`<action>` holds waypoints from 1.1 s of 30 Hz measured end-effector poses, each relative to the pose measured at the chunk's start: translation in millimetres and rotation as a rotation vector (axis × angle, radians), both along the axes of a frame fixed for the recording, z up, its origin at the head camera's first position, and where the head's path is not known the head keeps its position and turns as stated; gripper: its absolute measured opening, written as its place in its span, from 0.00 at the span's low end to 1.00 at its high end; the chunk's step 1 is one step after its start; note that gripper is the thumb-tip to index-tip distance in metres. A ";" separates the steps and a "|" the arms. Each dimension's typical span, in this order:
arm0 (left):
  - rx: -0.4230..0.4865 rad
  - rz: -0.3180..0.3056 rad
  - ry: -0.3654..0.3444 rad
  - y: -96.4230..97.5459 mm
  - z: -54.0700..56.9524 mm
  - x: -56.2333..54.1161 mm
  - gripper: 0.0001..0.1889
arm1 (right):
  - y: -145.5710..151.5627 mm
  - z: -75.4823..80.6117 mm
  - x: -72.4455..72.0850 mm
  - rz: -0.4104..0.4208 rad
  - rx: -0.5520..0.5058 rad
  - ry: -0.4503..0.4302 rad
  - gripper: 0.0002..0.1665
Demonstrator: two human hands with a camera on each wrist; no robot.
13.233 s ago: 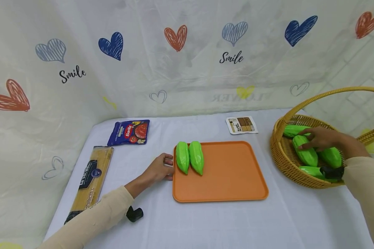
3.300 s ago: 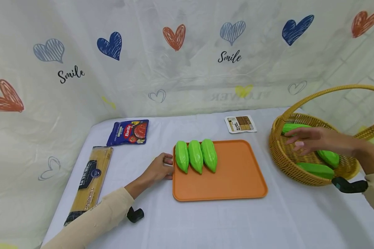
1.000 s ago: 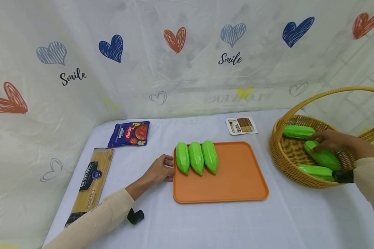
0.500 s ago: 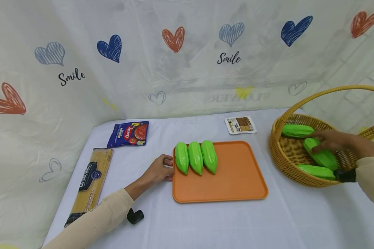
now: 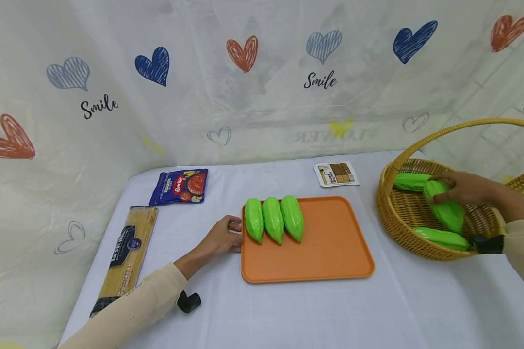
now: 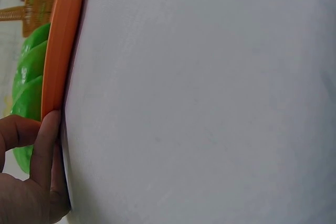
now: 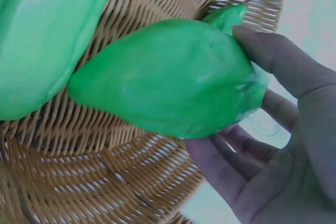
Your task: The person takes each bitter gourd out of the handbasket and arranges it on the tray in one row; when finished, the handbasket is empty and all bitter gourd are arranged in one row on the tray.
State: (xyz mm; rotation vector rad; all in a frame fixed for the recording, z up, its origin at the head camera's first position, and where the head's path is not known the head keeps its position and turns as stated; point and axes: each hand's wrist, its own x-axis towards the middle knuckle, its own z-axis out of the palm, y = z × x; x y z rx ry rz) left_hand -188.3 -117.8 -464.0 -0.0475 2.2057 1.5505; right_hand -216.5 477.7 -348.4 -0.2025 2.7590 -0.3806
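Observation:
In the head view my right hand [image 5: 471, 188] holds a green starfruit-like toy fruit [image 5: 445, 208] inside the wicker basket [image 5: 386, 213]. The right wrist view shows thumb and fingers around the blunt end of this ridged fruit [image 7: 173, 80], its pointed end facing away. Other green fruits lie in the basket, one behind [image 5: 410, 182] and one in front [image 5: 441, 238]. My left hand [image 5: 220, 237] touches the left edge of the orange tray [image 5: 314, 261], fingertips against its outer wall in the left wrist view. Three matching fruits [image 5: 273, 220] stand side by side at the tray's upper left.
A spaghetti pack [image 5: 124, 257] and a blue Barilla pouch [image 5: 179, 186] lie on the left. Behind the tray is a small white-and-brown packet [image 5: 336, 174]. The basket's tall handle [image 5: 463, 127] arches above my right hand. A patterned curtain [image 5: 262, 97] hangs behind the table.
Since the oldest frame, a third fruit has come from the basket onto the tray. My right hand has now gripped another and shifted it slightly up. The left hand stays put.

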 end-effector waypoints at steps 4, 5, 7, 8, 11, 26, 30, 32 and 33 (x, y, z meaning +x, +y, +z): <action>0.002 -0.004 -0.007 0.1 1.2 -0.7 0.31 | -4.2 5.5 1.2 -0.006 -0.004 0.013 0.49; 0.002 -0.003 -0.010 0.3 1.1 -0.9 0.31 | -5.4 7.0 1.9 -0.004 -0.007 0.019 0.49; -0.004 -0.004 -0.010 0.4 1.8 -0.7 0.31 | -8.1 10.5 3.6 0.000 -0.012 0.032 0.48; -0.005 -0.005 -0.008 0.4 1.8 -0.8 0.31 | -9.8 12.4 4.7 0.000 -0.015 0.040 0.48; -0.006 -0.003 -0.003 0.6 2.1 -0.8 0.31 | -15.1 17.1 8.0 0.000 -0.030 0.052 0.48; -0.001 0.004 -0.002 1.8 1.8 -1.5 0.31 | -46.1 32.8 26.8 0.000 -0.145 0.002 0.46; 0.006 0.005 0.004 1.4 1.5 -0.1 0.31 | -55.4 36.0 34.0 0.034 -0.206 0.016 0.43; 0.007 0.007 0.009 1.3 2.2 0.5 0.31 | -59.4 36.5 36.8 0.051 -0.233 0.024 0.42; 0.006 0.008 0.009 1.3 2.7 0.8 0.30 | -61.3 36.8 37.9 0.057 -0.242 0.028 0.41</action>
